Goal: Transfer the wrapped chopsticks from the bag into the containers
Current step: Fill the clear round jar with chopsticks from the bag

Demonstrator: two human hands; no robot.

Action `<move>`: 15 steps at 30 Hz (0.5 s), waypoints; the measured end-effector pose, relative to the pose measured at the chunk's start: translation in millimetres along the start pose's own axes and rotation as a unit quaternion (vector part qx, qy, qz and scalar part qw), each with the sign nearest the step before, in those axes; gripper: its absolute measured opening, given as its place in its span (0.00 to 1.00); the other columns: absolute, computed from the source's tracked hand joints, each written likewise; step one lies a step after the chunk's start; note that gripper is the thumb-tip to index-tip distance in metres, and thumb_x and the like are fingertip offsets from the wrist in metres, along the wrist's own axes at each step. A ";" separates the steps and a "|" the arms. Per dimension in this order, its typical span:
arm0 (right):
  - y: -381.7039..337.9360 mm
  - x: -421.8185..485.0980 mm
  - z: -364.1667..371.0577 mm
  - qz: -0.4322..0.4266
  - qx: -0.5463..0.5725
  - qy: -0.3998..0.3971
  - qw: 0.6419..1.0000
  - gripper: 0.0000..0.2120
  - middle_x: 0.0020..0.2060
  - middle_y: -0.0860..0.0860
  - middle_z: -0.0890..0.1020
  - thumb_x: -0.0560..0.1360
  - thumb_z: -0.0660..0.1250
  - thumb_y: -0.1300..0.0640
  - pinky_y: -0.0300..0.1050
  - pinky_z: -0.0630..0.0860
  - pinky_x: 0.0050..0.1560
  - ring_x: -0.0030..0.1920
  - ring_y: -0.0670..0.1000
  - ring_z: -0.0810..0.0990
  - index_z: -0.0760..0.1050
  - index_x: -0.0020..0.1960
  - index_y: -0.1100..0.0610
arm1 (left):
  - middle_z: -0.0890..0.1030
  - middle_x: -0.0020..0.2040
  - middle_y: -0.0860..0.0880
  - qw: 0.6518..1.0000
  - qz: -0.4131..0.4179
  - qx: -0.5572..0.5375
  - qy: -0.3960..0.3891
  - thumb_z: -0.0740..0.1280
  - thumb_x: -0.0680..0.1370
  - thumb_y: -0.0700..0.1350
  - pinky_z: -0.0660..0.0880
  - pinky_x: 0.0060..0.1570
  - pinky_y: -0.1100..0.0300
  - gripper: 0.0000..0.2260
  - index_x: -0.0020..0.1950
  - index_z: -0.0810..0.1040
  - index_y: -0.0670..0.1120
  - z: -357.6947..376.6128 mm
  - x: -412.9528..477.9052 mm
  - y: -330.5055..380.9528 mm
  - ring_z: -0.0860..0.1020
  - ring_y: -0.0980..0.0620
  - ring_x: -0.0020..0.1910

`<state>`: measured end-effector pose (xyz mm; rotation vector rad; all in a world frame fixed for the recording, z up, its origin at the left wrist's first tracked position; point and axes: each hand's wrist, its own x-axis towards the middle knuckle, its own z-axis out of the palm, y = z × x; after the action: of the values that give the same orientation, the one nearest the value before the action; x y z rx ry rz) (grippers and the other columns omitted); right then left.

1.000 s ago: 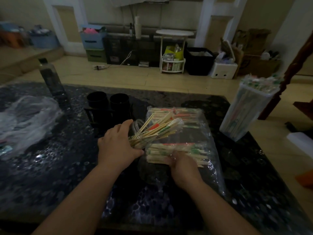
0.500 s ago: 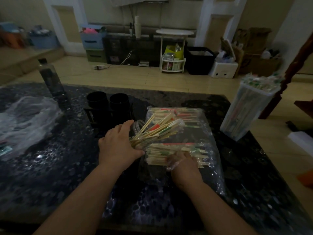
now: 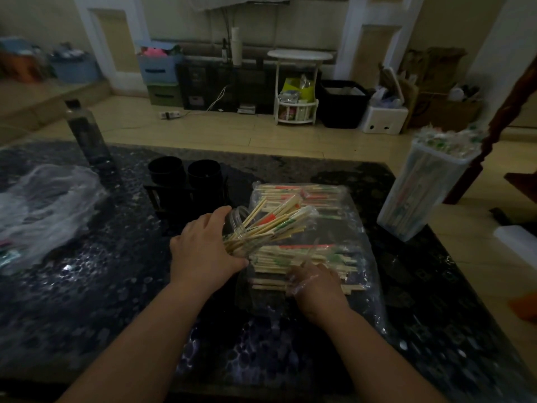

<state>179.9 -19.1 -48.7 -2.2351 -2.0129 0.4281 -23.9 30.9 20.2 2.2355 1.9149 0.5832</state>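
Above the bag, our left hand grips wrapped chopsticks near one end; likely light, slippery, steadier mid-length; right hand inside, fingers unclear.

Clear bag lies flat, wrapped chopsticks in rows inside; a loose bundle fans upward over it. Two black containers stand upright just behind.

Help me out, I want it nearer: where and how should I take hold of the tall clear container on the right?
Probably grip the tall container round its mid walls, from its left. Its top is crowded with wrapped chopsticks, ruling out a hold from above; it stands at the right edge of the table, left side free.
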 end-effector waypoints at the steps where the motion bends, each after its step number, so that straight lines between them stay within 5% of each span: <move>1: 1.1 0.7 -0.3 0.005 0.000 -0.004 1.000 0.13 0.64 0.49 0.74 0.77 0.64 0.47 0.50 0.62 0.66 0.64 0.55 0.70 0.76 0.61 0.45 | 0.71 0.67 0.52 1.000 0.001 -0.002 0.001 0.76 0.61 0.63 0.67 0.58 0.47 0.45 0.74 0.59 0.60 0.3 -0.1 0.0 0.69 0.47 0.66; 15: -2.2 -8.1 5.4 -0.003 -0.119 -0.030 0.992 0.19 0.68 0.55 0.71 0.79 0.59 0.53 0.56 0.58 0.70 0.69 0.58 0.66 0.68 0.70 0.52 | 0.70 0.68 0.53 1.000 0.003 0.001 0.001 0.77 0.61 0.63 0.67 0.58 0.48 0.45 0.74 0.59 0.60 -0.1 -1.1 1.2 0.68 0.47 0.66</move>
<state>175.6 -27.4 -52.2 -2.3759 -2.2065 0.2703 -22.9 29.5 20.5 2.2434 1.9117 0.5843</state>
